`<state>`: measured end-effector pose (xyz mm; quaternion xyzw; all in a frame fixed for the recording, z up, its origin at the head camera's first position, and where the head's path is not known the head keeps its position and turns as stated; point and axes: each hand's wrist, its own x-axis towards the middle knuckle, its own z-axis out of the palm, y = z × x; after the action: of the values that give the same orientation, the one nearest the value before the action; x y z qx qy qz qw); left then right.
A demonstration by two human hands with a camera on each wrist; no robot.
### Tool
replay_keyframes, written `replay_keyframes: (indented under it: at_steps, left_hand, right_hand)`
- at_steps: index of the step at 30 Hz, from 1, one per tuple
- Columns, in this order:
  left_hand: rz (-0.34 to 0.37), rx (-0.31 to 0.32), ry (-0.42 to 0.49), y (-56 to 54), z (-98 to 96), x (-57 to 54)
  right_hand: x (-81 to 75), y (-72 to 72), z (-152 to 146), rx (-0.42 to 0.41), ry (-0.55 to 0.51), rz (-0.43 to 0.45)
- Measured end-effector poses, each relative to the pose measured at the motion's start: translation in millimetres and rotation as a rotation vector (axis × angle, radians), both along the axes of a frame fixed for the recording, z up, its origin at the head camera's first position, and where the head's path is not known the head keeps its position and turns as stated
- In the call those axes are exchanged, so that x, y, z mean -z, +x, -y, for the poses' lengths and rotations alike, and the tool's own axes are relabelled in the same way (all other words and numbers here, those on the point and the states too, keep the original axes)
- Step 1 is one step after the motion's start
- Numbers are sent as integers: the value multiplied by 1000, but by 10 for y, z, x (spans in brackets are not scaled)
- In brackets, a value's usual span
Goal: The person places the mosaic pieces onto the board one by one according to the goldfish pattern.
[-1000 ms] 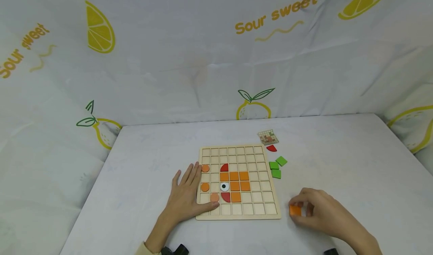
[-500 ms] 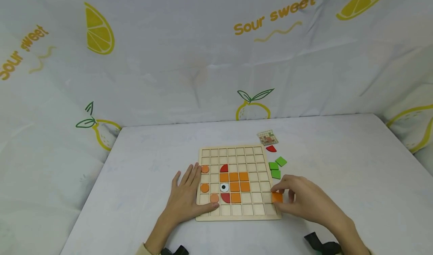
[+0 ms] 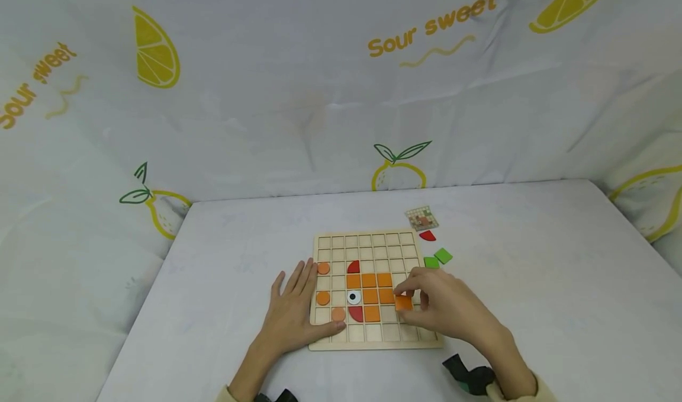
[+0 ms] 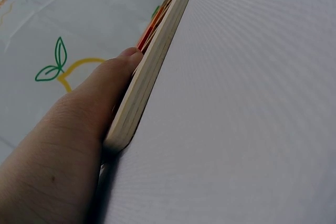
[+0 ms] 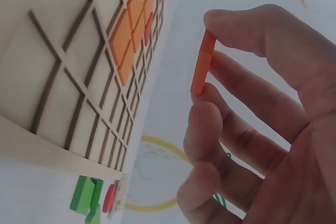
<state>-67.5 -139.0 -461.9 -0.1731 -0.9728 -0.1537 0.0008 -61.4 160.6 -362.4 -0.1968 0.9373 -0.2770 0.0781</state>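
My right hand (image 3: 444,304) pinches an orange square tile (image 3: 404,303) by its edges, just over the right part of a wooden grid board (image 3: 375,344). In the right wrist view the orange tile (image 5: 202,64) appears edge-on between thumb and fingertips, apart from the board. My left hand (image 3: 293,316) lies with straight fingers along the board's left side, its thumb over the lower left corner. Set in the grid are several orange squares (image 3: 369,280), a white eye disc (image 3: 354,297), red quarter-round tiles (image 3: 355,314) and orange discs (image 3: 322,298).
Right of the board lie green square tiles (image 3: 443,256), partly hidden by my right hand, and a loose red quarter-round tile (image 3: 428,235). A small printed pattern card (image 3: 422,218) rests behind them. A white cloth with lemon prints (image 3: 288,106) hangs at the back.
My right hand has carried the orange tile leftward and up from the table at the right to over the board. The left hand has stayed in place.
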Motion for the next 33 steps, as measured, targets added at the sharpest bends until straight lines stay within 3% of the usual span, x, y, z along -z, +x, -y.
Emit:
replay_keyframes:
  at_steps: [9, 20, 33]
  left_hand:
    - [-9, 0, -5, 17, 7, 8]
    - [-7, 1, 3, 10, 3, 5]
    - [-4, 0, 2, 10, 7, 1]
  right_hand:
    - [106, 4, 55, -8, -12, 24]
    - [229, 11, 100, -75, -8, -52]
    - [334, 6, 191, -58, 35, -23]
